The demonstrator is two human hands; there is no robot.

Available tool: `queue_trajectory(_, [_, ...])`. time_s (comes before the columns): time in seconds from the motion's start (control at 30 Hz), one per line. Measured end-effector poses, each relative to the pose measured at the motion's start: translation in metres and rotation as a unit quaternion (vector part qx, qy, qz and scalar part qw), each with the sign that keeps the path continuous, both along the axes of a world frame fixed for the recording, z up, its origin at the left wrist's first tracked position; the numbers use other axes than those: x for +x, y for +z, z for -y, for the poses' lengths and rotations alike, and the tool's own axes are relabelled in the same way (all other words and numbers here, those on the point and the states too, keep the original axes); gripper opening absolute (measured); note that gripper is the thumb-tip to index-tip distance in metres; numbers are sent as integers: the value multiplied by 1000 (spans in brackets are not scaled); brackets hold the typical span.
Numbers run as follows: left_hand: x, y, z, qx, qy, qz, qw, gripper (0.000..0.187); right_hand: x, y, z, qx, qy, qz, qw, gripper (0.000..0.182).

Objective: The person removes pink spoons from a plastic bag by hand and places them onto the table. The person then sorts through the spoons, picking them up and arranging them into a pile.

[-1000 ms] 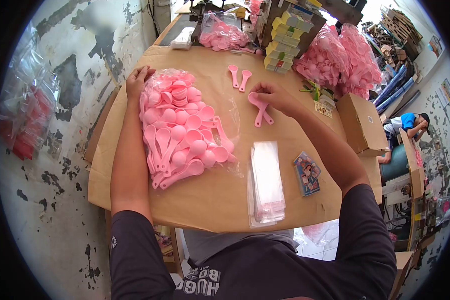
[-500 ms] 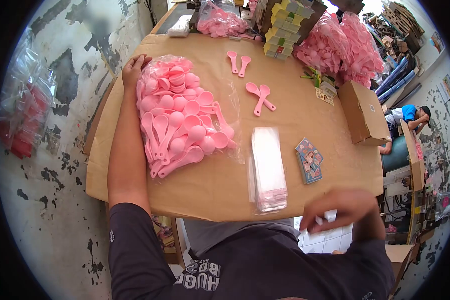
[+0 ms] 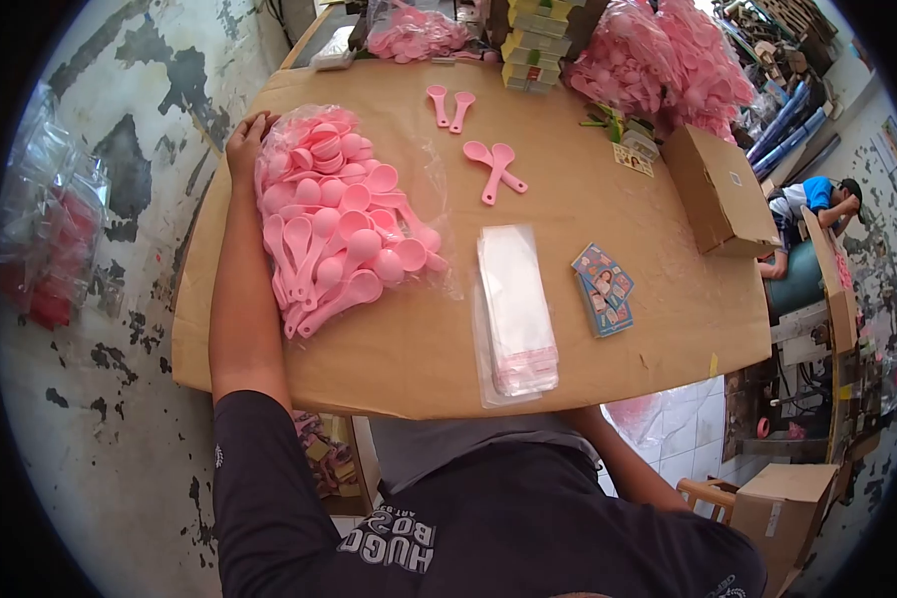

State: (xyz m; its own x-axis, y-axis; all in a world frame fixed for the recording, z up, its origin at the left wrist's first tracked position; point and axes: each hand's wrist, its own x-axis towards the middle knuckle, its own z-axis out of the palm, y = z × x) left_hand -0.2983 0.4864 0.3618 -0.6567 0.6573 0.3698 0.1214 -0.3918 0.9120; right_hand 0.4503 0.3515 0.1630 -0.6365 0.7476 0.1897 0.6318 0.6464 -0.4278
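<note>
My left hand (image 3: 247,140) lies at the far left of the table, against the upper edge of a clear plastic bag of pink measuring spoons (image 3: 334,214). Its fingers are loosely bent and apart, with the tips partly hidden by the bag. My left forearm runs along the bag's side. Only the forearm of my right arm shows; the hand is out of sight below the table's front edge. Near that edge lies a stack of clear plastic sleeves (image 3: 513,304). To its right is a small pile of printed blue cards (image 3: 604,291).
Two pink spoons (image 3: 450,110) lie apart and another two (image 3: 495,171) lie crossed on the paper-covered table (image 3: 389,369). A cardboard box (image 3: 713,194), yellow stacked packs (image 3: 535,45) and larger bags of pink spoons (image 3: 658,70) stand behind. A person (image 3: 817,204) sits at the right.
My blurred right hand has dropped from the table's front right edge to below the tabletop. My left hand stays beside the bag. The whole view has shifted slightly.
</note>
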Motion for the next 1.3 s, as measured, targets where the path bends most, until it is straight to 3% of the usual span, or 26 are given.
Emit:
queue_trajectory(0.07, [-2, -2, -1, 3, -3, 3, 1000, 25, -8, -20, -22, -8, -1, 47, 999, 20])
queue_trajectory(0.33, [-13, -8, -4, 7, -8, -8, 1000, 24, -58, -9, -53, -57, 41, 148, 986, 21])
queue_trajectory(0.7, [-12, -8, -4, 1, -7, -17, 1000, 26, -116, -13, -53, -85, 116, 183, 973, 22])
queue_trajectory(1.2, [-11, -6, -4, -2, -17, -13, 1000, 27, -129, -7, -61, -101, 143, 200, 964, 24])
queue_trajectory(1.3, [-16, -6, -4, -18, 7, -62, 998, 29, -125, 0, -47, -109, 150, 192, 964, 24])
